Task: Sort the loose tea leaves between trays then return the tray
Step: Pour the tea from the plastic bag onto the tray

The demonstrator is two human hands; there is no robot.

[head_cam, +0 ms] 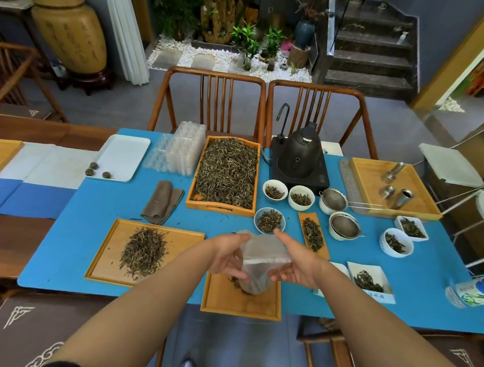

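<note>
- behind the tabletop [88, 230], two wooden chairs [212, 101] are standing side by side, with a pebbled indoor garden [229, 59], stone steps [370, 49] and a big tan jar [69, 31] lying further back.
- blue matting is covering the tabletop, and a crowd of tea things is sitting on it.
- a black kettle [300, 156] is resting on its dark base at the far side, just right of the large tray [225, 173].
- a stack of clear plastic moulds [180, 153] is sitting left of that large tray, beside a white tray [119, 154] holding three small dark balls.
- a folded brown cloth [162, 202] is lying between the white tray and the left tray [144, 252].
- several white bowls [274, 190] of leaves, two mesh strainers [343, 226] and a far-right wooden tray [392, 188] with metal canisters are filling the right side.
- the large tray is brimming with dark, wiry loose tea leaves [227, 171], a few pale strands showing through.
- the left tray is carrying a smaller loose heap in its middle.
- the near tray [241, 300] is sitting at the front edge of the tabletop, a few leaves showing beneath the bag.
- both hands are holding a translucent plastic bag [261, 259] above the near tray, its lower end hanging down into it.
- the left hand [227, 256] is gripping the bag's left side with curled fingers.
- the right hand [295, 261] is holding the right side, its thumb stretching upward.
</note>
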